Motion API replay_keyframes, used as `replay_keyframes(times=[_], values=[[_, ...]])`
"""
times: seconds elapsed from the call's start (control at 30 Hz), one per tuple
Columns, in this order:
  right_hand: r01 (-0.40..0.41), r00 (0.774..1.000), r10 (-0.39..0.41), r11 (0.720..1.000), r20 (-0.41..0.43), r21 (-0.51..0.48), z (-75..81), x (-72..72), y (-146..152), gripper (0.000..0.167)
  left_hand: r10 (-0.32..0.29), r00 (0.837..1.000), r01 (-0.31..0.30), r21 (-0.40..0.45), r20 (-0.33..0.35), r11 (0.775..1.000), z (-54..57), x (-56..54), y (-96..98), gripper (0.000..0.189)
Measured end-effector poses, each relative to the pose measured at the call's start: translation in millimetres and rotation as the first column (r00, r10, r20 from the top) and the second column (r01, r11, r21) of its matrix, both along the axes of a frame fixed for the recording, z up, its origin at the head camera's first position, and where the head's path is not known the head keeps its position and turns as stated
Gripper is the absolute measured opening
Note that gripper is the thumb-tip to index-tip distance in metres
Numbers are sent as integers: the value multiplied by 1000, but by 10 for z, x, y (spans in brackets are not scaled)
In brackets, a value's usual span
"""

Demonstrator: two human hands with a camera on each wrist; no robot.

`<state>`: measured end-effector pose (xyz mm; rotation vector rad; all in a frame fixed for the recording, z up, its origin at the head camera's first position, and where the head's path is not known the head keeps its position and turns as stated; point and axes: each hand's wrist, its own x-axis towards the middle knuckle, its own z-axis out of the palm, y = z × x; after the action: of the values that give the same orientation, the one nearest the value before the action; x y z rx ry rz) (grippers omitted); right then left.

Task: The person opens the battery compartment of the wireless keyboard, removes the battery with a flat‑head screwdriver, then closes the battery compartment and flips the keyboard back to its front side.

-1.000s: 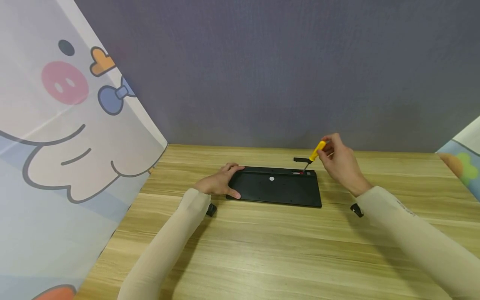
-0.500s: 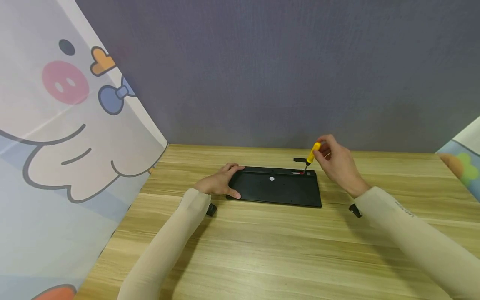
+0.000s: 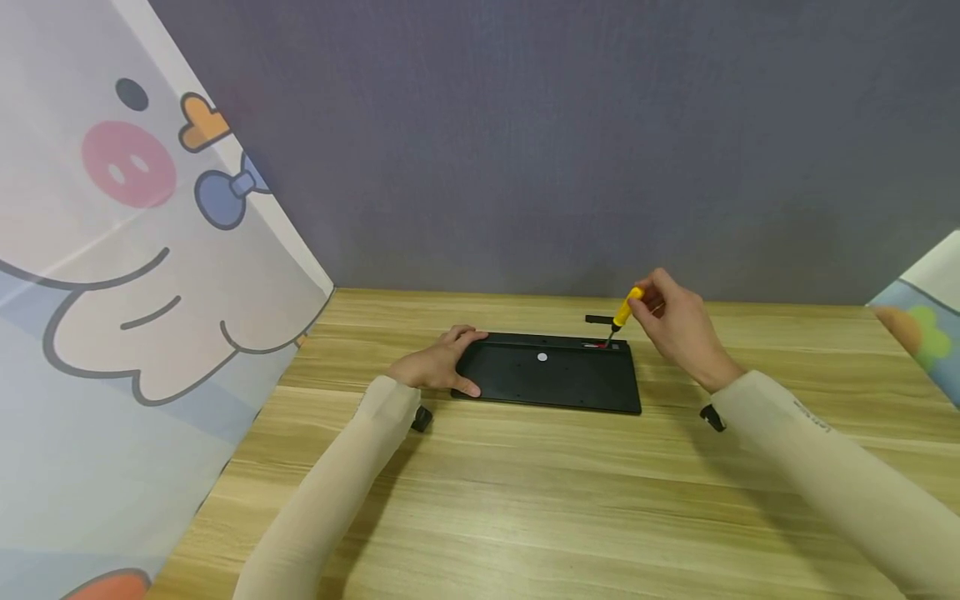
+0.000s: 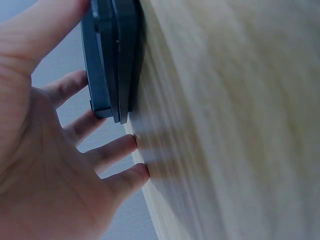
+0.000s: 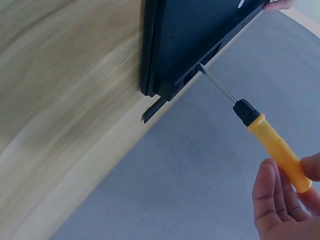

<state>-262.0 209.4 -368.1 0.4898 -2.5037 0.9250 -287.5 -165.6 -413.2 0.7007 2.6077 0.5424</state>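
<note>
A black keyboard lies underside up on the table, a white round sticker on it. In the far right bar is an opening with something red inside. My left hand rests on the left end, thumb at the near edge and index finger at the far corner; in the left wrist view two fingertips touch the table. My right hand pinches the yellow handle of a screwdriver, tilted with its shaft down to the opening. The tip's exact contact is hidden.
A small black strip, seemingly a cover, lies behind the keyboard's right part. The wooden table ends at a grey upright panel. A cartoon-printed panel stands at the left.
Between one second and half a second ago, the screwdriver handle swung slightly left and more upright with the right hand. Since then it has barely moved. Left hand and keyboard stay put.
</note>
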Motion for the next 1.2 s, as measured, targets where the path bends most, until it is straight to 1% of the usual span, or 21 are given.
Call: replay_keyframes(times=[0.2, 0.4, 0.53, 0.63, 0.8, 0.97, 1.1, 1.2], values=[[2, 1000, -2, 1000, -4, 2, -12, 31, 34, 17, 4, 1000, -4, 0, 4, 1000, 2, 2, -2, 103], [-4, 1000, 4, 1000, 9, 17, -14, 31, 68, 18, 4, 1000, -4, 10, 10, 1000, 2, 12, -1, 102], [-12, 999, 11, 1000, 40, 17, -17, 37, 136, 20, 4, 1000, -4, 10, 9, 1000, -4, 13, -1, 102], [-21, 995, 20, 1000, 94, 14, -21, 50, 203, 20, 12, 1000, -12, 3, 9, 1000, -10, 7, -1, 102], [-44, 978, 45, 999, 205, -10, -19, 74, 317, 22, 16, 1000, -16, 4, 4, 1000, -21, -2, -5, 102], [-60, 955, 68, 998, 287, -37, -16, 107, 440, 25, 9, 1000, -9, 13, 3, 1000, -32, -14, -7, 102], [-68, 939, 79, 997, 336, -44, -49, 118, 540, 23, 4, 1000, -4, 13, 6, 1000, -34, -14, -3, 102], [-85, 930, 89, 996, 358, -28, -116, 105, 594, 19, 9, 1000, -9, 11, 15, 1000, -23, -5, 4, 102]])
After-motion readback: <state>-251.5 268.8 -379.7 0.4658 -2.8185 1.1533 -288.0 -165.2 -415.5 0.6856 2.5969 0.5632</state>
